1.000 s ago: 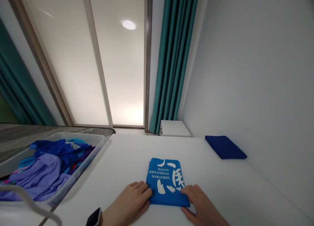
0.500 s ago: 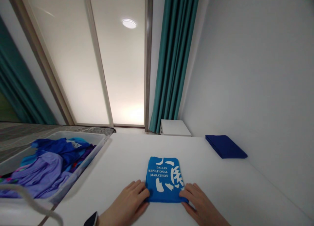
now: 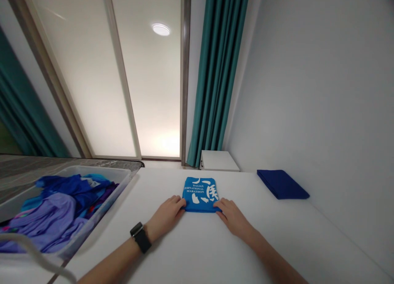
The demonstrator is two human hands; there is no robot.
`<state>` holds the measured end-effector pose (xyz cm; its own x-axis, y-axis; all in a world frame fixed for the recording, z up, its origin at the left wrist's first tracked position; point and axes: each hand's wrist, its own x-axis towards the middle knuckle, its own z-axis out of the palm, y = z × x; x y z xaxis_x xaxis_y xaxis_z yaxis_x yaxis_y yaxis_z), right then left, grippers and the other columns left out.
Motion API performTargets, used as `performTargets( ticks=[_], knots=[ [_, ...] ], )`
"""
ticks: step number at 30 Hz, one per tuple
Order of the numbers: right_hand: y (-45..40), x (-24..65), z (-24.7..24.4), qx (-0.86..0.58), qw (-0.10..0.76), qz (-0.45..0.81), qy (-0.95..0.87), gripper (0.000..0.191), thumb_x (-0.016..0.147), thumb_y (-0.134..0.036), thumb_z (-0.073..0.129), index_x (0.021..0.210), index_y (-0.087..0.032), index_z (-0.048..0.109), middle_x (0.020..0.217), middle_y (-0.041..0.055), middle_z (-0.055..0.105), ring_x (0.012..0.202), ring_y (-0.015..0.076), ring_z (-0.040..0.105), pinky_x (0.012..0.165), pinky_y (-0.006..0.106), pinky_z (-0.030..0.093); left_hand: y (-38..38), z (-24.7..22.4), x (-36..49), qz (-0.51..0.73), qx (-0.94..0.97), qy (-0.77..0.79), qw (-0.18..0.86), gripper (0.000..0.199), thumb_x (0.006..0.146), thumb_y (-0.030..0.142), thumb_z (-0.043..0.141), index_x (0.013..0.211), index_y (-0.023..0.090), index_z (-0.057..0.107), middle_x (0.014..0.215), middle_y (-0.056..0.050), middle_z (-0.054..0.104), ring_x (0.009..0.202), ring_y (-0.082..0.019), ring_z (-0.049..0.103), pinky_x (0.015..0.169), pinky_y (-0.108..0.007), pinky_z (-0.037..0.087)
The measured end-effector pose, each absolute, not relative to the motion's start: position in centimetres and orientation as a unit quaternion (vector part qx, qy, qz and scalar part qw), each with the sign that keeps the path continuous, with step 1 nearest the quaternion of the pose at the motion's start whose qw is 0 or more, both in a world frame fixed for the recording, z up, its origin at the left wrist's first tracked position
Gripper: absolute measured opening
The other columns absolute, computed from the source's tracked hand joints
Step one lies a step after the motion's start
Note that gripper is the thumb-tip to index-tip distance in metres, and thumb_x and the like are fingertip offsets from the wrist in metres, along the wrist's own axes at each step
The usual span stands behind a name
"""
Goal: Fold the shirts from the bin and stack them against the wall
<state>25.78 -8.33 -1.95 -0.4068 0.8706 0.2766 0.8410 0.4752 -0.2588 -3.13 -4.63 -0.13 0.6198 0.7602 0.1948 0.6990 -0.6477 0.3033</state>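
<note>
The folded blue marathon T-shirt (image 3: pixel 200 195) has been slid forward across the white tabletop (image 3: pixel 191 247), the left hand (image 3: pixel 166 217) and right hand (image 3: pixel 230 217) lying open and apart against its near corners, neither clamped on it.

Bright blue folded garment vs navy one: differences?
The bright blue folded garment has white Dalian marathon print; the navy folded garment looks plain. The blue one lies between the left hand and right hand, touching both; the navy one sits untouched by the wall. Both lie folded flat on the white surface.
</note>
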Motion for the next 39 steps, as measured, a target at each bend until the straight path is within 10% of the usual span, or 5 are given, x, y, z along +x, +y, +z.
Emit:
performTargets(
  ticks=[39],
  knots=[
    [-7.47, 25.24, -2.77, -0.544, 0.239, 0.011, -0.804, 0.019, 0.083, -0.008, 0.053, 0.095, -0.022, 0.054, 0.093, 0.0032, 0.062, 0.087, 0.0206, 0.057, 0.079, 0.033, 0.042, -3.66, -1.2, -2.37, 0.321, 0.803, 0.449, 0.224, 0.016, 0.087, 0.025, 0.046, 0.091, 0.019, 0.06, 0.08, -0.002, 0.06, 0.067, -0.015, 0.053, 0.064, -0.028, 0.043]
  ],
)
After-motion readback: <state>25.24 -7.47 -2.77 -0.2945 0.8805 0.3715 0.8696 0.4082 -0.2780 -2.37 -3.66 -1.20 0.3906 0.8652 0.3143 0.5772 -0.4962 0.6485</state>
